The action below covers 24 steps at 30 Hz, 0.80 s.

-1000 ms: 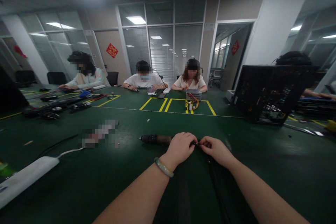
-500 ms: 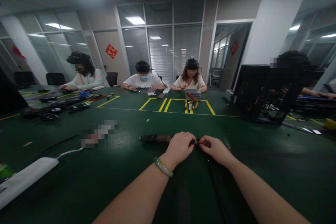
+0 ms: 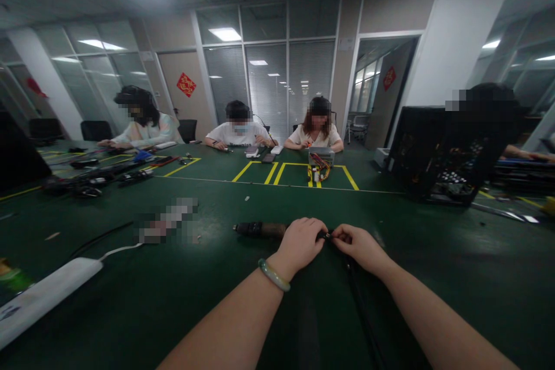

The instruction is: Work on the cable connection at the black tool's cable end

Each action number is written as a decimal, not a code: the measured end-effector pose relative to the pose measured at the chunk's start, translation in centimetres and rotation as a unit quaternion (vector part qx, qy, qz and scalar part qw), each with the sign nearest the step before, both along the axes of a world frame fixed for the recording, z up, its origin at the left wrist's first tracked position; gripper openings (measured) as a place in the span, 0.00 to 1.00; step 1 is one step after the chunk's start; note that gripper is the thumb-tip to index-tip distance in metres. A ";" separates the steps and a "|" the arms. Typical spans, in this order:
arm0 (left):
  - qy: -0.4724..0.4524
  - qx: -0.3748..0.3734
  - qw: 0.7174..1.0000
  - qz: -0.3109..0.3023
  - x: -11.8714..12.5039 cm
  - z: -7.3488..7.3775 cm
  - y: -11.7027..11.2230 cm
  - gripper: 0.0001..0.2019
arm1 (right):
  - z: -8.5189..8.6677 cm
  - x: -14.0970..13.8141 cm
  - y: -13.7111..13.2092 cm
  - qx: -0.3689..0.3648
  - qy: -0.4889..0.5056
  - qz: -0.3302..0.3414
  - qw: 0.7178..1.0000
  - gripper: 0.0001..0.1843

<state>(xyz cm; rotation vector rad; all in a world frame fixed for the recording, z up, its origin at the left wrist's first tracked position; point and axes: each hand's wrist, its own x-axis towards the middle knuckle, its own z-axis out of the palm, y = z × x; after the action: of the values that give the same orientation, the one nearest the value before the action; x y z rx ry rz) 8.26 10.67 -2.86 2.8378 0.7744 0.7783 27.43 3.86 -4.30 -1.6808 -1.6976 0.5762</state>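
My left hand (image 3: pixel 301 241) is closed around the near end of a dark cylindrical tool (image 3: pixel 259 229) that lies on the green table (image 3: pixel 173 300). A pale green bangle (image 3: pixel 273 275) sits on that wrist. My right hand (image 3: pixel 358 245) pinches something small and dark right against the left fingertips; I cannot make out what it is. A black cable (image 3: pixel 359 312) runs from the hands toward me along the tabletop.
A white power strip (image 3: pixel 47 295) with its cord lies at the near left. A black open computer case (image 3: pixel 451 153) stands at the right. Several cables and tools (image 3: pixel 95 176) lie at the far left. Three people sit at the far side, another person behind the case.
The view has shifted slightly to the left; both hands stay together at the tool's end with barely any movement.
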 end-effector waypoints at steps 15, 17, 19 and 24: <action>-0.009 0.000 1.000 0.014 0.0 -0.1 0.0 0.18 | 0.1 0.0 0.0 0.001 -0.008 0.002 1.000 0.09; 0.002 0.004 1.000 0.007 0.0 -0.2 0.1 0.14 | 0.2 -0.1 -0.1 0.000 -0.007 0.001 1.000 0.09; 0.011 0.011 1.000 -0.013 0.0 -0.2 0.2 0.10 | 0.2 -0.2 -0.1 0.003 -0.010 -0.001 1.000 0.09; 0.006 0.019 0.999 -0.027 0.0 -0.3 0.3 0.11 | 0.0 -0.1 0.0 0.005 -0.010 0.001 1.000 0.09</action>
<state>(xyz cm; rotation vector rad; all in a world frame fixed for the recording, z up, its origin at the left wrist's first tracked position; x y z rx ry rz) 8.29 10.99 -3.13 2.8860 0.6890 0.7772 27.37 3.82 -4.28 -1.6834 -1.7149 0.5536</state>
